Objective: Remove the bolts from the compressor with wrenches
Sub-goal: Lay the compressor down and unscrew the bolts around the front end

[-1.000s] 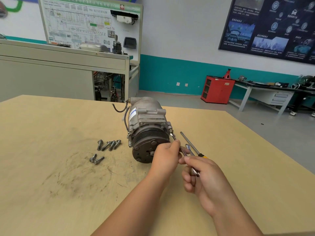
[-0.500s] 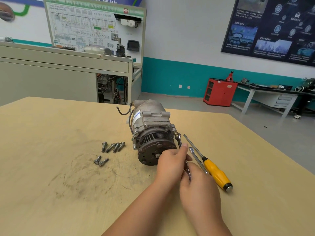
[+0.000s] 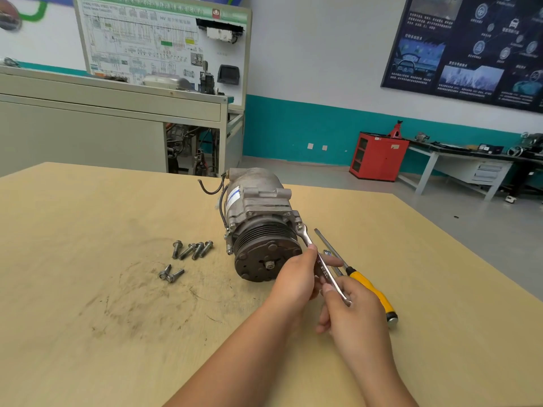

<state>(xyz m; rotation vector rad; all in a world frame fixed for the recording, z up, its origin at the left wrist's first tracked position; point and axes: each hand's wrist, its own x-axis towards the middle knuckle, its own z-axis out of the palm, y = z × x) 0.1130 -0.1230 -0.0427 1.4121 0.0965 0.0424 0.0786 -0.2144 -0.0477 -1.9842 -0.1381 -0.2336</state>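
The grey compressor (image 3: 258, 212) lies on the wooden table (image 3: 88, 218), its dark pulley facing me. A silver wrench (image 3: 329, 274) runs from a bolt (image 3: 299, 226) on the compressor's right front flange down toward me. My left hand (image 3: 296, 277) grips the wrench shaft near its middle. My right hand (image 3: 349, 315) pinches the wrench's near end between thumb and fingers. Several removed bolts (image 3: 191, 250) lie left of the compressor, with two more (image 3: 171, 274) nearer me.
A yellow-handled screwdriver (image 3: 370, 286) lies on the table just right of my hands, with another small metal tool (image 3: 330, 257) partly hidden beside it. The table's right edge runs diagonally past the screwdriver. Cabinets and a red cabinet stand far behind.
The wrench handle has swung between my hands while its head stays on the flange bolt. My right hand slid back to the handle's end. The view shifted, so the compressor sits more centrally.
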